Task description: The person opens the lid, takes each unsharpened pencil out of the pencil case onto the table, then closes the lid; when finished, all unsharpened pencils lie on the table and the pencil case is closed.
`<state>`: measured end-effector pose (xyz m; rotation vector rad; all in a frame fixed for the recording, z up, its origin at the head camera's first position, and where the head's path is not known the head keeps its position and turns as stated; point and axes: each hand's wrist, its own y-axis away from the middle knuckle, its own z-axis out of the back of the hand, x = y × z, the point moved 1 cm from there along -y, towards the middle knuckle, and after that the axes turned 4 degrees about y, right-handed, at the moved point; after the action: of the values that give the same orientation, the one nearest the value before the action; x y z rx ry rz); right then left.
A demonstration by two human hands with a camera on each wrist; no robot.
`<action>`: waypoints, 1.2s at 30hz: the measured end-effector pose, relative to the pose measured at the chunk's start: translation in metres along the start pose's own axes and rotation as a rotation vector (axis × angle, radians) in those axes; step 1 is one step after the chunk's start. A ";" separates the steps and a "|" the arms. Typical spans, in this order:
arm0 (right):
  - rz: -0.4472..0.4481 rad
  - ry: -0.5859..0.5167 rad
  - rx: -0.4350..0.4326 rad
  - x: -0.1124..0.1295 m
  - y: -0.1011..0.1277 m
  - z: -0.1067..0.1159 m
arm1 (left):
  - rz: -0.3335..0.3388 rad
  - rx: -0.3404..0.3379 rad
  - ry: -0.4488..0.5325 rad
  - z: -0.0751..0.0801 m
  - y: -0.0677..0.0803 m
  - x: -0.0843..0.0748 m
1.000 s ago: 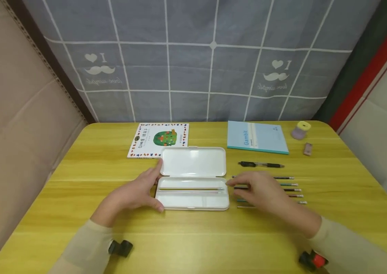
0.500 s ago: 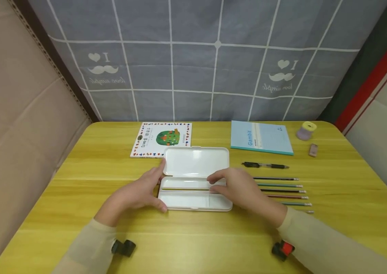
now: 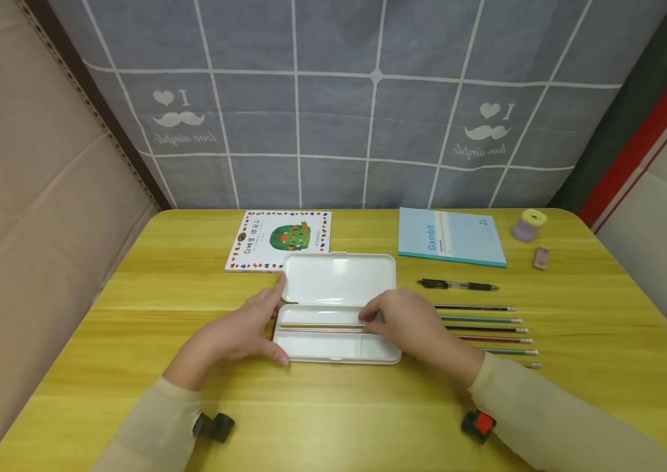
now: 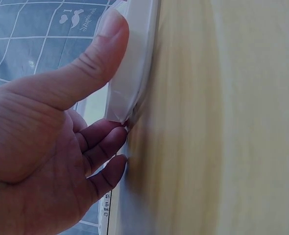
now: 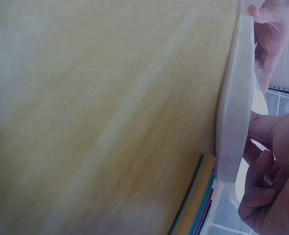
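Note:
A white pencil case (image 3: 321, 347) lies opened flat on the wooden table, its lid (image 3: 339, 278) folded back. My left hand (image 3: 239, 331) holds the case's left end, thumb at the front corner and index finger by the hinge. In the left wrist view the other fingers of this hand curl beside the case's end. A yellowish pencil (image 3: 321, 325) lies lengthwise in the case. My right hand (image 3: 412, 324) reaches in over the right end and pinches that pencil between thumb and fingers; its tip there is hidden. In the right wrist view, the right fingers look curled behind the case wall (image 5: 232, 107).
Several pencils (image 3: 486, 330) lie in a row right of the case, partly under the right hand. Behind them are a black pen (image 3: 457, 285), a blue notebook (image 3: 451, 237), a yellow-topped purple sharpener (image 3: 528, 226) and an eraser (image 3: 540, 258). A picture book (image 3: 286, 239) touches the lid's left side.
My right hand has moved left from the case's right edge onto the pencil inside it, uncovering more of the pencil row. The left hand stays on the case. The view has shifted slightly.

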<state>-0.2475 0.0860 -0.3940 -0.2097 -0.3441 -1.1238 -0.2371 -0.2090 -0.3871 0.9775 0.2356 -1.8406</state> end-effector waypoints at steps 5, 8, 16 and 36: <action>0.027 0.066 0.003 0.003 0.001 0.000 | 0.001 -0.003 -0.013 -0.001 0.000 0.000; 0.028 0.079 0.010 0.005 0.002 0.001 | -0.004 -0.006 -0.021 -0.002 0.000 0.000; 0.020 0.090 -0.014 0.006 0.004 0.002 | -0.011 -0.011 -0.034 -0.002 0.000 0.001; 0.222 -0.246 -0.265 -0.022 0.031 0.010 | -0.008 -0.017 -0.043 -0.002 0.002 0.000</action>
<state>-0.2297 0.1205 -0.3921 -0.6092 -0.3793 -0.9225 -0.2340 -0.2088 -0.3878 0.9251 0.2287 -1.8618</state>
